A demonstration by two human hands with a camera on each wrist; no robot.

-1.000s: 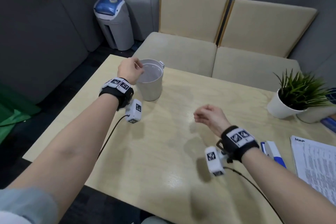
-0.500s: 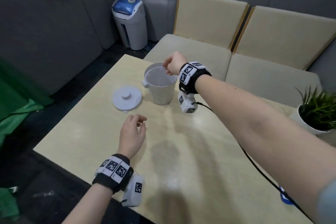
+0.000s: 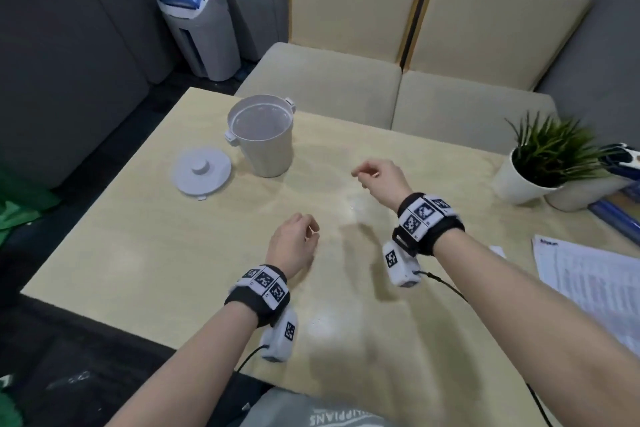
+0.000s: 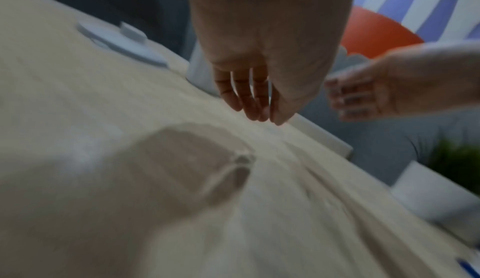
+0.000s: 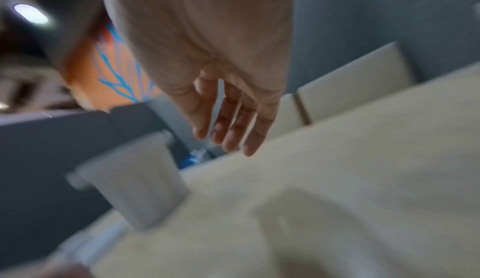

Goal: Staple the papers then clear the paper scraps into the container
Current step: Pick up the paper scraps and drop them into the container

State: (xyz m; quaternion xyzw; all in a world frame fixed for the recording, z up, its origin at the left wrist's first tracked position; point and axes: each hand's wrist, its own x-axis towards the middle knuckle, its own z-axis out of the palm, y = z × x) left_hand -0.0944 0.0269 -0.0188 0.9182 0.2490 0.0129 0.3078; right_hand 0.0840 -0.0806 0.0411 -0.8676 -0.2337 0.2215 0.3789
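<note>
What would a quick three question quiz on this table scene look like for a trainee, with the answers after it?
1. True or false: the lid sits on the container.
2. Which thing stands at the table's far right edge? A) potted plant B) kettle C) lamp
3. Fill in: the left hand and the right hand each hold ____.

Key:
1. False; the lid lies flat on the table, left of the open container.
2. A.
3. Nothing; both hover above the table with loose fingers, as the wrist views show.
</note>
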